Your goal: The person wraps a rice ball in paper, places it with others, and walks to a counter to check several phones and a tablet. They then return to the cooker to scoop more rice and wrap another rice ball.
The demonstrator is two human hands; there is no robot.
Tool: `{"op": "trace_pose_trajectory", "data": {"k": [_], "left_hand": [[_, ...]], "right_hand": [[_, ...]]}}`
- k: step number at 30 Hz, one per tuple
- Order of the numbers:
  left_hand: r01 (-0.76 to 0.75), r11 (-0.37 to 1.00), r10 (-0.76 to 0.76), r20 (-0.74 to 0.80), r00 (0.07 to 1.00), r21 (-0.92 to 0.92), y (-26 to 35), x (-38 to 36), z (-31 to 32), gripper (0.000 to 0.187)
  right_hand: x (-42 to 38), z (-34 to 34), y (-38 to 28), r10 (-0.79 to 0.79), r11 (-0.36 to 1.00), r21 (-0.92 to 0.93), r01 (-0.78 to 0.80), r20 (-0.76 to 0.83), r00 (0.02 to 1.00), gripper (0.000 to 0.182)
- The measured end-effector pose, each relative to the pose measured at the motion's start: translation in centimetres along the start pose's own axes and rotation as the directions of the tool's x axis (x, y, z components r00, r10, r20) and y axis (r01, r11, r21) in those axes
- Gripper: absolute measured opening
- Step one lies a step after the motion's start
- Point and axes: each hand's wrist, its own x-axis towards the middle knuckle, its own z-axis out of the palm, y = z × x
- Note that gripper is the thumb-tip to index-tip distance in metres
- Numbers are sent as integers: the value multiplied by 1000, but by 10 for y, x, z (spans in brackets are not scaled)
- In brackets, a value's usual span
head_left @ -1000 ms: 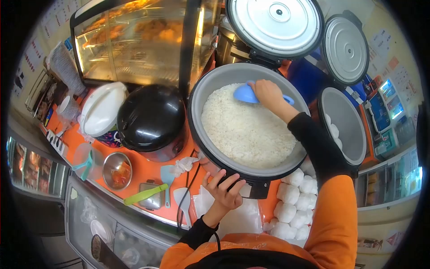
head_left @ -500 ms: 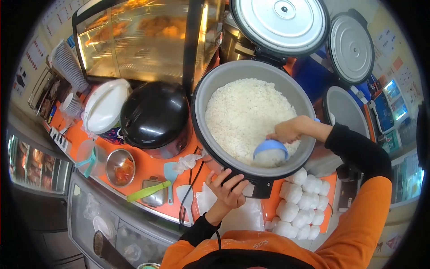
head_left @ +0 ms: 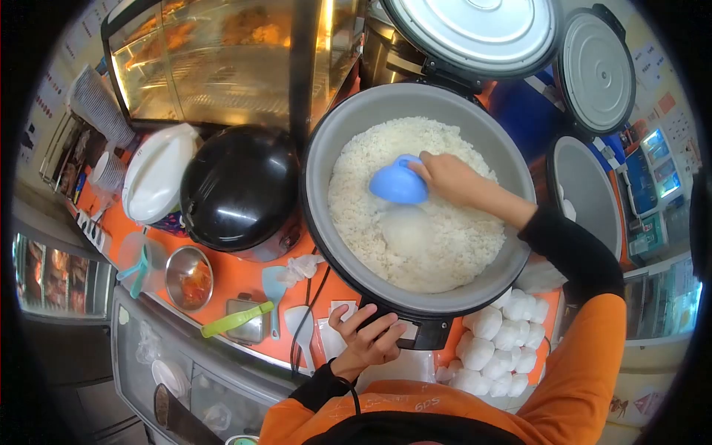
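Observation:
My right hand (head_left: 450,179) grips a small blue bowl (head_left: 399,182) by its upper edge, over the cooked white rice (head_left: 356,222). The bowl is tilted, its rounded outside facing up. Just below it sits a smooth, pale rounded lump of rice (head_left: 406,231). The rice fills the bottom of a large rice cooker (head_left: 508,159) with a grey inner pot, and its lid (head_left: 482,33) stands open behind. My left hand (head_left: 368,341) is at the cooker's front edge, palm up, with fingers spread and nothing in them.
White wrapped bundles (head_left: 498,345) are stacked right of my left hand. A closed black cooker (head_left: 241,185) stands to the left, near a metal bowl (head_left: 189,278), spatulas (head_left: 300,326) and green tongs (head_left: 236,319). A lit food display case (head_left: 215,74) is behind; another open cooker (head_left: 589,189) stands right.
My right hand has moved the blue bowl from the pot's front right to the middle of the rice and turned it over. A rounded rice lump now shows below it. The camera view has shifted slightly.

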Motion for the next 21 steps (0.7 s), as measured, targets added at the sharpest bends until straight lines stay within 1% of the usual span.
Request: {"op": "trace_pose_trajectory", "data": {"k": [3,4,7,8,11,14,17,21], "left_hand": [[-7,1000,7,-20,1000,-5,-2,1,2,22],[-6,1000,6,-21,1000,-7,-2,2,1,22],[-3,1000,2,-59,998,-21,-2,1,4,23],[0,1000,-2,-71,997,-17,-1,2,4,22],[1,1000,-2,-107,994,-16,0,5,7,23],[-7,1000,5,-123,992,-14,0,6,8,23],[3,1000,-4,-147,989,-6,0,5,10,22],[39,999,-43,-145,988,-30,3,5,11,23]], "right_hand": [[2,17,-2,67,997,-40,-59,247,967,53],[5,17,1,172,985,-28,-173,337,926,60],[-16,18,-9,169,985,-45,-168,481,860,65],[-25,9,-22,262,954,-21,-300,550,793,66],[-65,-20,-49,210,974,-39,-223,520,828,66],[-85,-43,-60,232,967,-34,-254,535,812,67],[-85,-42,-65,214,969,-13,-245,539,814,68],[-88,-30,-59,203,963,52,-264,506,838,69]]}}
